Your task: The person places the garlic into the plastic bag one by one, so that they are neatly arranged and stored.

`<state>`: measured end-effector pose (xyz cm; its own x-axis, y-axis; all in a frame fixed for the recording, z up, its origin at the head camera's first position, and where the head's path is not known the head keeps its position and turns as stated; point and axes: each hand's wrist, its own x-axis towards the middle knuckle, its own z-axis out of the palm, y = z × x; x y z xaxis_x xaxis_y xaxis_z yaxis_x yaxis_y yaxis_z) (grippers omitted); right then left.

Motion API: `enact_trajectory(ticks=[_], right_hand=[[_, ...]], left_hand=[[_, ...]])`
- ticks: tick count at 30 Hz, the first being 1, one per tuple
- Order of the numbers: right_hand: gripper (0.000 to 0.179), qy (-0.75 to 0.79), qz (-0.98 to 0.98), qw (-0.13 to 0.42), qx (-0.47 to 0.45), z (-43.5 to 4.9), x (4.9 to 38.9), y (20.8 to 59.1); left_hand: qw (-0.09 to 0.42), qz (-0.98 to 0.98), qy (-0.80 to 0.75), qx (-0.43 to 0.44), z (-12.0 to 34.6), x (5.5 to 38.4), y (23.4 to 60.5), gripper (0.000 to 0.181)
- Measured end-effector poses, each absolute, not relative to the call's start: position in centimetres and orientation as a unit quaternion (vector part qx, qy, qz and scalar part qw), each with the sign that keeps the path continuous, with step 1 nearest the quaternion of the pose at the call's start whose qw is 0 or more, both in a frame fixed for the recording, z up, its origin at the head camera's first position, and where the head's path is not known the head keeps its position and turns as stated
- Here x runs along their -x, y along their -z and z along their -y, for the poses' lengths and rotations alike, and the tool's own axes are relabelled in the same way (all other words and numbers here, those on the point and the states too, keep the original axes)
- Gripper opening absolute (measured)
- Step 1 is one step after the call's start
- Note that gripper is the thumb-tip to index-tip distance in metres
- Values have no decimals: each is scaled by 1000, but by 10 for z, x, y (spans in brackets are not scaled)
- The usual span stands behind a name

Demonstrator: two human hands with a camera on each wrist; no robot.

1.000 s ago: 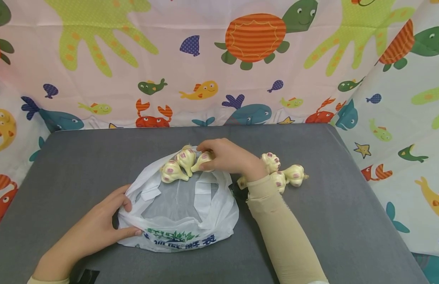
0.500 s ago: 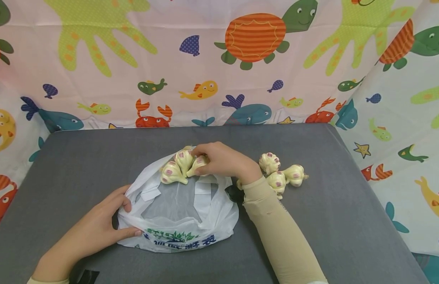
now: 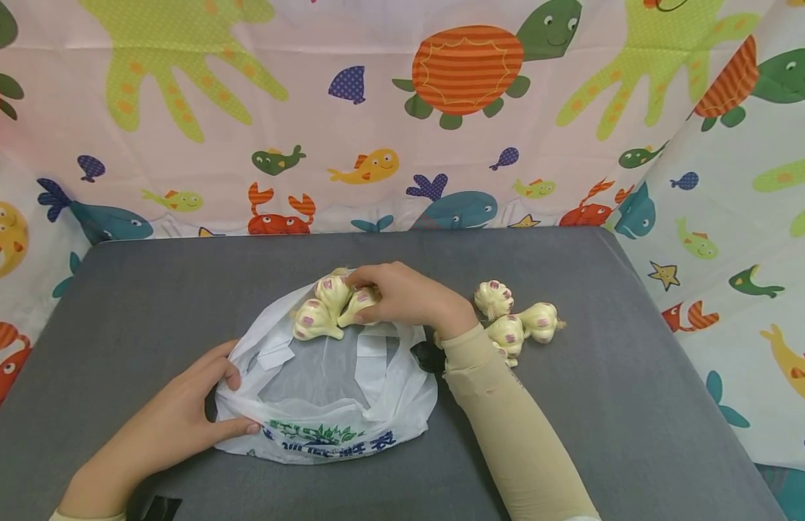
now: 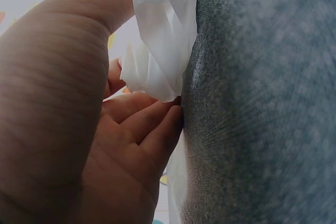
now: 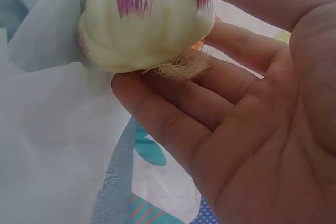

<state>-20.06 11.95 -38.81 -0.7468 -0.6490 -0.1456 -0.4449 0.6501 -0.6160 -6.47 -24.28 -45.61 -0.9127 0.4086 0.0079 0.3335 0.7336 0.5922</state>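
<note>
My right hand (image 3: 409,295) holds a garlic bulb (image 3: 360,304) by its root end, between thumb and fingers, above the back of a white plastic bag (image 3: 409,405). In the right wrist view the garlic bulb (image 5: 144,22) shows purple patches and a tuft of dry roots. Close against it sit two more garlic bulbs (image 3: 314,320), at the bag's back rim. My left hand (image 3: 181,401) grips the bag's left side, fingertips on the rim and thumb along the front. In the left wrist view, white plastic (image 4: 163,40) hangs over those fingers.
Several more garlic bulbs (image 3: 541,322) lie grouped right of the bag, partly behind my right forearm. White bag handles fold inward at the mouth. Grey cloth (image 3: 611,405) covers the table; a curtain printed with sea animals (image 3: 213,72) stands behind and at the sides.
My right hand has moved slightly left and toward me with its garlic bulb, and the two bulbs beside it have shifted a little left. My left hand has stayed in place.
</note>
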Motion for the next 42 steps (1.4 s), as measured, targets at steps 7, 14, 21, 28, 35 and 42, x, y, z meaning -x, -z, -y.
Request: enact_trajectory(ticks=[7, 14, 21, 28, 35, 42], right_hand=[[58, 293, -887, 178, 310, -123, 201, 392], [61, 299, -885, 173, 312, -125, 202, 393], [62, 297, -886, 168, 314, -124, 203, 395], [60, 299, -888, 172, 304, -125, 204, 395], [57, 306, -889, 171, 294, -127, 203, 392], [58, 315, -889, 170, 284, -131, 200, 385]], left_hand=[[65, -929, -307, -197, 242, 65, 457, 65], [60, -928, -307, -203, 240, 66, 454, 65], [57, -928, -307, -204, 240, 67, 454, 65], [58, -928, -310, -200, 239, 66, 456, 65], [56, -928, -307, -203, 240, 65, 457, 65], [56, -931, -301, -199, 241, 63, 459, 65]])
